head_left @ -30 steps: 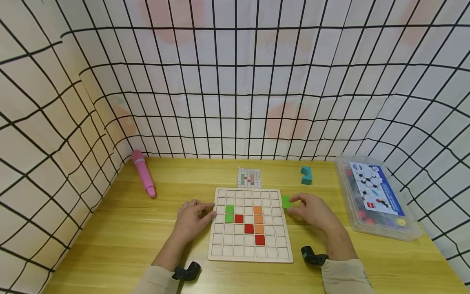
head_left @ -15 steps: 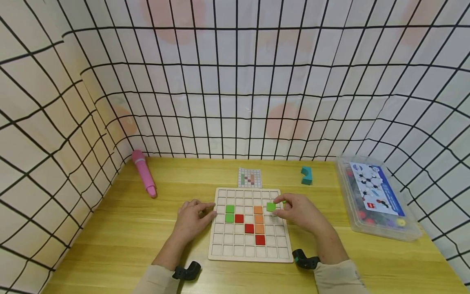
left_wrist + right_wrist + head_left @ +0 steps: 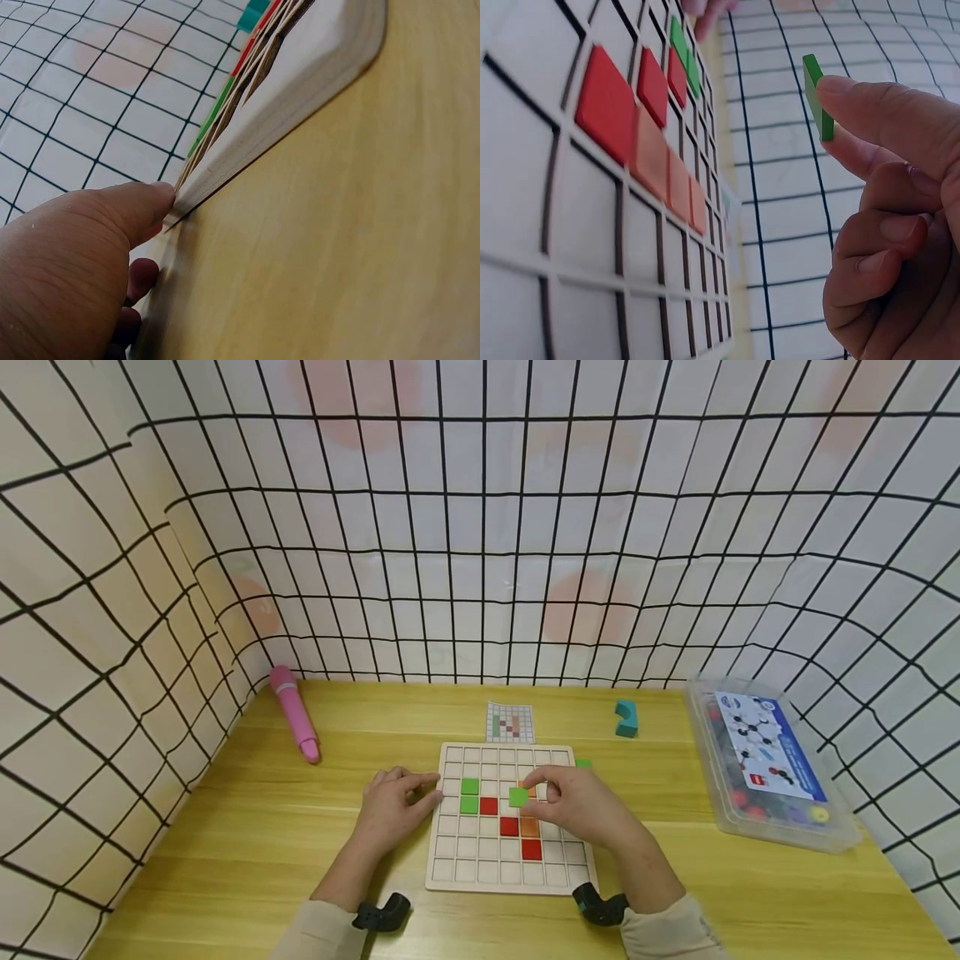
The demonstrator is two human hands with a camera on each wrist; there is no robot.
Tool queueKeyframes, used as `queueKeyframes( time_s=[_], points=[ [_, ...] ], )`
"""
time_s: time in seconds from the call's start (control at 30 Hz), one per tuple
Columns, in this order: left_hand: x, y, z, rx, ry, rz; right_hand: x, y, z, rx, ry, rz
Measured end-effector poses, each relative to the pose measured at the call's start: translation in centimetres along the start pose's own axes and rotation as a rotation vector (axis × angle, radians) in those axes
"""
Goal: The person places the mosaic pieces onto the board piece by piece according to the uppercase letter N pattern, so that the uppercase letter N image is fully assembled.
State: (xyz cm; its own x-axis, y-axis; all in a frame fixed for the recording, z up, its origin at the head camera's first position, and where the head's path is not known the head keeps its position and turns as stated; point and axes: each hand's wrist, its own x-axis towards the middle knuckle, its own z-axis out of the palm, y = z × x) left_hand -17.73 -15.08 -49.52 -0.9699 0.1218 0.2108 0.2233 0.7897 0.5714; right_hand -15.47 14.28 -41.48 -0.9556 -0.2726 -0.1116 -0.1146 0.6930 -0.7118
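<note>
My right hand [image 3: 585,806] pinches a small green square tile [image 3: 518,797] between thumb and fingers, over the middle of a pale wooden grid board [image 3: 483,870]. In the right wrist view, the held green tile [image 3: 819,97] stands clear of the board, seen nearly edge-on. Two green tiles [image 3: 468,796], several red tiles [image 3: 531,849] in a slanting line and a column of orange tiles [image 3: 529,827] lie in the grid. The hand partly covers the orange column. At the board's left edge, my left hand [image 3: 393,810] touches the rim with extended thumb and finger.
Behind the board lies a small printed pattern card [image 3: 509,723]. Another green tile [image 3: 583,764] is just right of the board. A teal block [image 3: 626,718], a clear lidded box [image 3: 772,764] and a pink microphone [image 3: 295,714] lie farther out. Black-lined white fabric walls [image 3: 480,527] enclose the table.
My right hand has carried the green tile leftward from beside the board to over its middle. A second green tile is uncovered at the right edge. My left hand has stayed put.
</note>
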Motion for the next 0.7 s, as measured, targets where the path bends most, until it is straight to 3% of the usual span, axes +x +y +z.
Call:
queueKeyframes(
  time_s=[0.37, 0.6, 0.7],
  points=[
    [0.0, 0.0, 0.0, 0.0, -0.004, -0.002, 0.2, -1.6, 2.6, -0.014, -0.073, -0.029],
    [0.0, -0.1, 0.0, 0.009, -0.008, -0.005, 0.9, -1.7, 4.5, -0.108, -0.076, -0.12],
    [0.0, 0.0, 0.0, 0.008, -0.011, -0.006, 1.0, -1.9, 5.1, -0.133, -0.078, -0.122]
  ],
)
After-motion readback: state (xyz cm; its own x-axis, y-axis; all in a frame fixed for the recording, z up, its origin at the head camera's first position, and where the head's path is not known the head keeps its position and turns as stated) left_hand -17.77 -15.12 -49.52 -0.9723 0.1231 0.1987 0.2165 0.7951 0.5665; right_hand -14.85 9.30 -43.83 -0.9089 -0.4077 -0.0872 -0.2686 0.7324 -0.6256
